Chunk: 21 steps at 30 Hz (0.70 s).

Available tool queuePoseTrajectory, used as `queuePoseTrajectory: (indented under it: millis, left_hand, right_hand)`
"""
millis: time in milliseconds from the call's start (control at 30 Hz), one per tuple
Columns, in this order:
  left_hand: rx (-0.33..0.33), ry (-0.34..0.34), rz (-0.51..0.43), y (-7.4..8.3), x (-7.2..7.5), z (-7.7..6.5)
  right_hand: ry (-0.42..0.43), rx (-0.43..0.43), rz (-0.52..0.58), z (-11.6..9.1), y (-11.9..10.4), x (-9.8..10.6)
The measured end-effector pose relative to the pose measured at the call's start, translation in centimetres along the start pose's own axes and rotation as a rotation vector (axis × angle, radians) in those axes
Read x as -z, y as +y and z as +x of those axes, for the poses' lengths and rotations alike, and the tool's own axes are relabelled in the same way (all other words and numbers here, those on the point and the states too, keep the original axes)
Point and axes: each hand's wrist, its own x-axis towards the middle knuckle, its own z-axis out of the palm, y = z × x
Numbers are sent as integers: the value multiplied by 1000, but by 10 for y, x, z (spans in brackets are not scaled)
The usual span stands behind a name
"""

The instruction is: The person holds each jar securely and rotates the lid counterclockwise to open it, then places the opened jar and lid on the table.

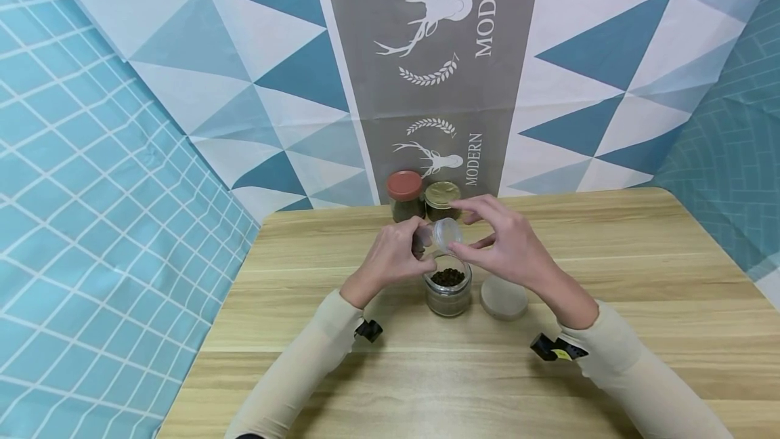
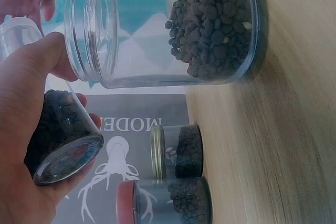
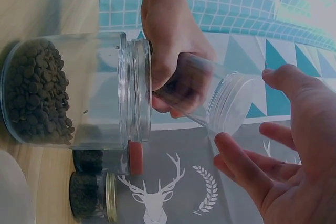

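My left hand [image 1: 393, 253] grips a small clear jar [image 2: 73, 148] around its side, tilted above the table. Dark pellets lie inside it, and a translucent lid [image 3: 234, 103] caps its upper end. My right hand [image 1: 512, 239] is spread beside that lid, thumb and fingers apart; one fingertip comes right at the lid's rim in the right wrist view. Below both hands a larger glass jar [image 1: 449, 305] stands upright and uncovered. Small dark brown pellets [image 2: 212, 24] fill the lower part of it.
A round pale lid [image 1: 504, 299] lies on the wooden table [image 1: 439, 385], just right of the uncovered jar. Behind, by the patterned backdrop, stand a red-lidded jar [image 1: 405, 196] and a gold-lidded jar [image 1: 443, 203], both holding dark pellets.
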Motion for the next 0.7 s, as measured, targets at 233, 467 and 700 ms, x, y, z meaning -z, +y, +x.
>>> queuePoseTrajectory:
  millis: [233, 467, 700]
  left_hand:
    - [1, -3, -7, 2, 1, 1]
    - [-17, 1, 12, 4, 0, 3]
    - [-12, -3, 6, 5, -1, 3]
  right_hand:
    - [-1, -9, 8, 1, -1, -4]
    - [1, 17, -29, 2, -5, -9]
    - [-2, 30, -34, 3, -7, -12]
